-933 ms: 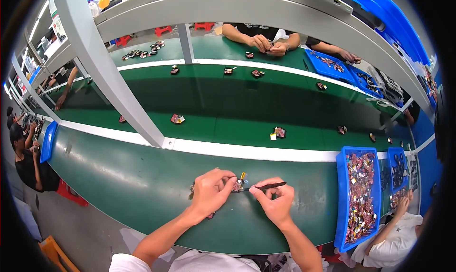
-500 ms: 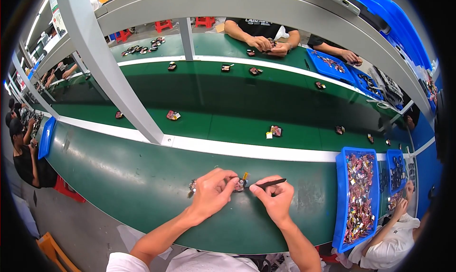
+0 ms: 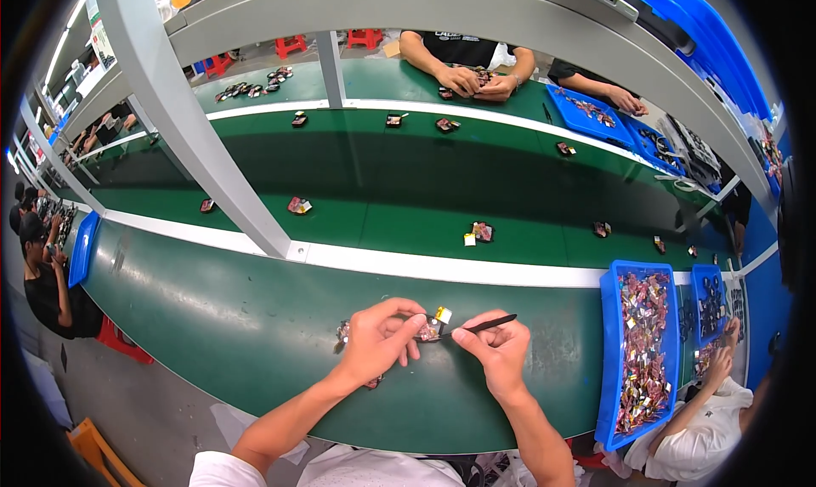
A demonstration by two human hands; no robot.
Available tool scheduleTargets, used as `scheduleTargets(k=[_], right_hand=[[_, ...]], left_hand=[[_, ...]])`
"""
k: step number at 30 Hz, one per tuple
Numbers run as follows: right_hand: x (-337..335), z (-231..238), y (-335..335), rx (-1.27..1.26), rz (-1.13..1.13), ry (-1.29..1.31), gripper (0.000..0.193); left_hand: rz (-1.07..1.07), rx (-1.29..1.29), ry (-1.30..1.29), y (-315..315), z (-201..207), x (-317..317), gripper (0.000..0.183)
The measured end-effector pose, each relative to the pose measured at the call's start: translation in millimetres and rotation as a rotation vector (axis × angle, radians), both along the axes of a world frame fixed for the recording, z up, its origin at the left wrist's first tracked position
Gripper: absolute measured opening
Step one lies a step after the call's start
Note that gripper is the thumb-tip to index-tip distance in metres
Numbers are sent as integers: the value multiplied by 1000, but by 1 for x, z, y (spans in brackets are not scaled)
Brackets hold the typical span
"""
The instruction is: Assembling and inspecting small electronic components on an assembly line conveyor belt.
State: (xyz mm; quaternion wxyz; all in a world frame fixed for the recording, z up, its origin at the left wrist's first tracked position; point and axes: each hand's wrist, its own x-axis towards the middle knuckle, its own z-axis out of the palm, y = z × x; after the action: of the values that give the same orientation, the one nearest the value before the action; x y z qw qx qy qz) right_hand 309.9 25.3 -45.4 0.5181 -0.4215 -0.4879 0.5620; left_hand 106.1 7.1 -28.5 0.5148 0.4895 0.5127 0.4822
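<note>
Between the thumb and fingers of my left hand (image 3: 380, 338) is a small electronic assembly (image 3: 430, 331) with a reddish part and dark edges. A yellow-and-white tab (image 3: 443, 315) sticks up from it. My right hand (image 3: 500, 351) pinches a slim black stick-like tool (image 3: 493, 322), whose inner end reaches the assembly; its exact kind is unclear. Another small assembly (image 3: 342, 333) lies on the green bench just left of my left hand. A reddish piece (image 3: 374, 382) shows partly beneath my left wrist.
At right stands a blue bin (image 3: 607, 351) heaped with small reddish parts, with a smaller blue bin (image 3: 708, 308) beyond. Past a white rail (image 3: 442, 271), a green conveyor (image 3: 382, 223) carries scattered assemblies. A grey post (image 3: 204, 130) rises at left. Co-workers sit across and at both sides.
Pieces on the conveyor have shifted left. The tab on the held assembly now shows more white. The reddish piece beneath my left wrist has come into sight. My right hand moved slightly right.
</note>
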Motion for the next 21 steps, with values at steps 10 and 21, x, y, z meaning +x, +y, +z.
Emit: scheduleTargets(k=[10,21], right_hand=[[-4,0,-8,208,-89,-38,13],[-6,-4,-10,480,-156,-148,13]], left_hand=[[-166,-81,-261,1,-6,2,27],[-169,-50,-240,-1,-4,2,32]])
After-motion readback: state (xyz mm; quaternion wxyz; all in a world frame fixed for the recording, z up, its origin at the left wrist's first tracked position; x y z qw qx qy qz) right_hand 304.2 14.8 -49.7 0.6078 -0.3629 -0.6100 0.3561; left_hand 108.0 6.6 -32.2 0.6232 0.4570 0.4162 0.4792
